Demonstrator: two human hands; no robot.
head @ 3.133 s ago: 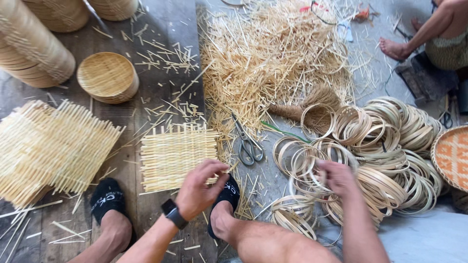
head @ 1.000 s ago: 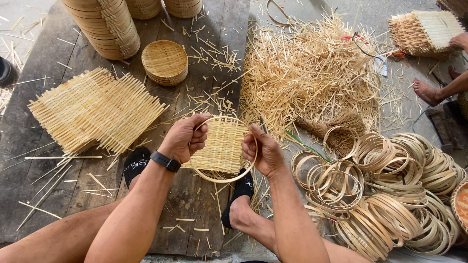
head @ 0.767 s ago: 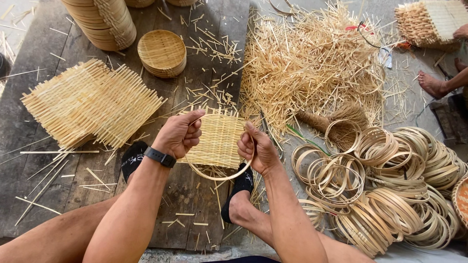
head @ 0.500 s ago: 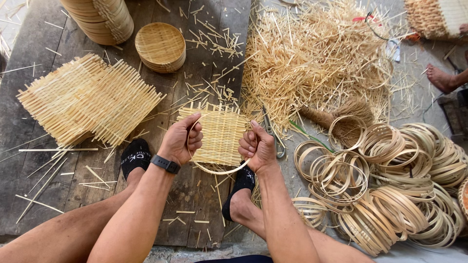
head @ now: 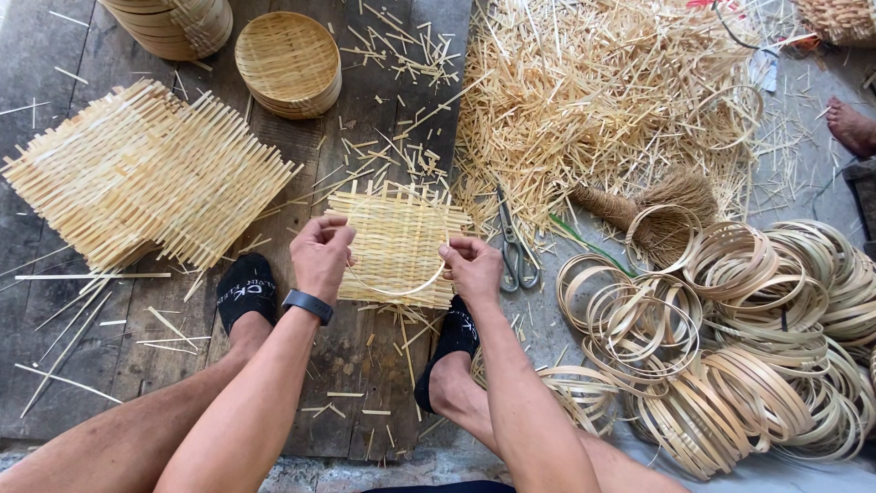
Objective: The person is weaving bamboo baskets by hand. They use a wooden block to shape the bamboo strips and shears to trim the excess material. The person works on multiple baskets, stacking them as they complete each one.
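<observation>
The thin bamboo hoop [head: 399, 251] was held over the woven mat [head: 392, 239] on the wooden floor [head: 365, 365], pinched closed by the left hand [head: 321, 254] and right hand [head: 471, 267]. Fitting seemed underway; even pressing appeared needed. Scissors [head: 513, 246] and a pile of hoops [head: 730, 338] lay beside.

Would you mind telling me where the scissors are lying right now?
In the head view, the scissors lie on the floor just right of the woven mat, near the right hand, below the heap of bamboo strips.
</observation>
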